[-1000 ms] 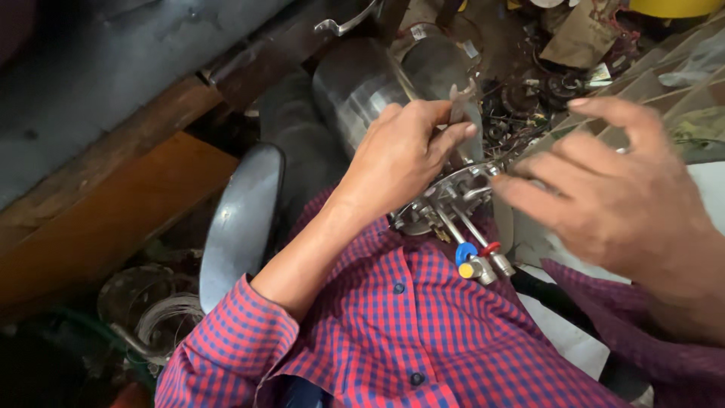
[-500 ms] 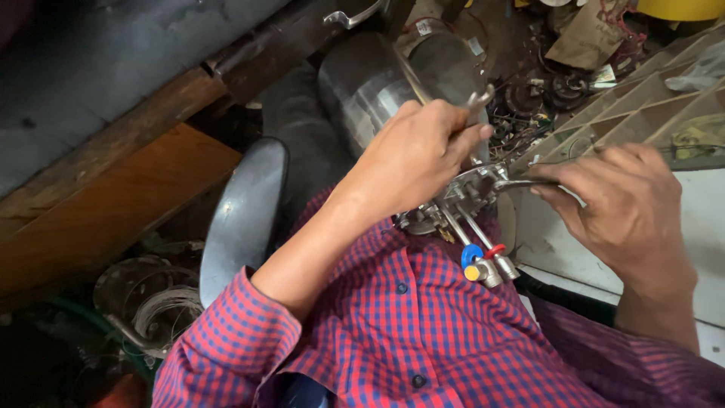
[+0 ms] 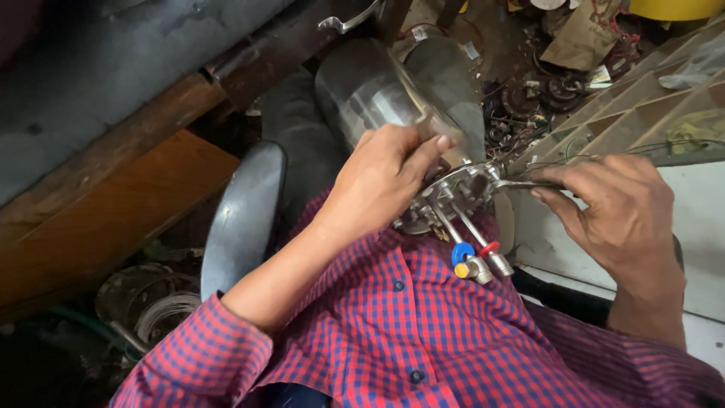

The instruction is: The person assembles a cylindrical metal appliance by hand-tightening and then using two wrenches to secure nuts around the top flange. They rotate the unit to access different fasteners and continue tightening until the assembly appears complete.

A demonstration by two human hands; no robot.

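wooden plank [image 3: 113, 204] lies at left. coil of wire [image 3: 162, 313] sits below it. yellow container [image 3: 676, 7] at top right, torn cardboard [image 3: 574, 41] beside it, wooden lattice rack [image 3: 642, 106] below.

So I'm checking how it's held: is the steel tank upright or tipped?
Tipped. The steel tank lies on its side across the lap, its fitted end with pipes facing the person.

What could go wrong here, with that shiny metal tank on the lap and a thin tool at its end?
The left hand alone steadies the smooth round metal tank on the lap, so it might roll or slide off. The right hand works a thin metal tool at the end plate; a slip could jab the left fingers right beside it. The two pipes with blue and red caps point at the checked shirt and could poke the body.
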